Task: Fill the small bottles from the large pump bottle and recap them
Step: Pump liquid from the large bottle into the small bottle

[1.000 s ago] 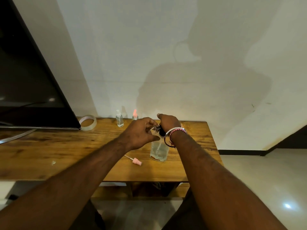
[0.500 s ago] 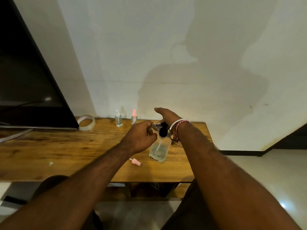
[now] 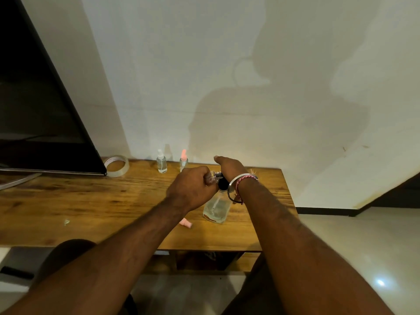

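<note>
Two bare hands meet over the near right part of the wooden counter (image 3: 91, 201). The left hand (image 3: 193, 189) has its fingers curled round a small clear bottle (image 3: 213, 177), held tipped with its mouth towards the black pump head (image 3: 223, 184) of the large pump bottle (image 3: 216, 209). The right hand (image 3: 229, 167) lies over that pump head from above, its wrist turned to the camera; the visible finger reaches out straight past the pump, and how the other fingers sit on it cannot be told, since the hand hides them. A metal bangle (image 3: 236, 183) and a red-and-white thread band (image 3: 246, 179) circle the right wrist.

The large pump bottle stands upright on the counter, clear, with a little liquid low inside and a dip tube showing through its wall. A loose pink spray cap (image 3: 186, 223) lies on the counter just beside the bottle's left, partly hidden under the left forearm.

At the back edge, near the wall, stand two more small bottles, well apart from the hands: a clear-capped small bottle (image 3: 161, 163) and, to its right, a pink-capped small bottle (image 3: 183, 160). Farther left lies a roll of clear tape (image 3: 117, 166), next to the corner of a dark television screen (image 3: 41, 110).
</note>
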`<state>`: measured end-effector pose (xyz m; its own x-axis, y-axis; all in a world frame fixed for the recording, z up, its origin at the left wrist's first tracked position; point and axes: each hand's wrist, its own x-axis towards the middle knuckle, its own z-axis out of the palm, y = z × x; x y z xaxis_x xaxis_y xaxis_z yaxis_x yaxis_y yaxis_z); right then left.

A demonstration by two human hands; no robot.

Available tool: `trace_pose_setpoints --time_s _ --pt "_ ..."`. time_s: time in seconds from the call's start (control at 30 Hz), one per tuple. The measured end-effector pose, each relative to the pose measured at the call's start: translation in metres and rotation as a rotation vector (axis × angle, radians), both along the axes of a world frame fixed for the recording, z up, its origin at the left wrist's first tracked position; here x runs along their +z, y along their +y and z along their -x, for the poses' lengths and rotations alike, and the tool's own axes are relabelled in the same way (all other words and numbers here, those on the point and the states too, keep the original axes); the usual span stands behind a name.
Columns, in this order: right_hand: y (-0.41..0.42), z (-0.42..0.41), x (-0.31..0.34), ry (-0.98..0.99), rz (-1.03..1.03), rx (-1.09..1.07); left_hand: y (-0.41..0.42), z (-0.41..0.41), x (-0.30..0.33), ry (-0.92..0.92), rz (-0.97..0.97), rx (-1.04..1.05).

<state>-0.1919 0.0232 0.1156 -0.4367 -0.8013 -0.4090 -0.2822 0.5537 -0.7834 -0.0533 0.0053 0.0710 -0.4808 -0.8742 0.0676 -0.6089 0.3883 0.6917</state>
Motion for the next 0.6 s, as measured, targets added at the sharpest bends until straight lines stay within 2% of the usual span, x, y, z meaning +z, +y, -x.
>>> trace_pose_setpoints --time_s 0.1,0.23,0.3,0.47,0.6 --pt "-0.005 -0.001 -0.003 0.116 -0.073 0.033 0.002 -0.002 -0.002 -0.008 -0.014 0.011" --pt "-0.005 0.003 -0.008 0.273 -0.050 0.053 0.001 -0.002 -0.003 0.004 -0.037 0.019" --pt "-0.004 0.001 -0.005 0.267 -0.056 0.042 0.001 -0.001 -0.003 0.017 -0.048 0.022" --pt "-0.003 -0.005 0.003 0.134 -0.070 -0.023 0.001 0.000 -0.004 0.019 -0.049 0.018" --pt "0.000 -0.001 0.007 -0.116 -0.062 -0.069 0.002 -0.001 -0.002 0.030 -0.044 0.038"
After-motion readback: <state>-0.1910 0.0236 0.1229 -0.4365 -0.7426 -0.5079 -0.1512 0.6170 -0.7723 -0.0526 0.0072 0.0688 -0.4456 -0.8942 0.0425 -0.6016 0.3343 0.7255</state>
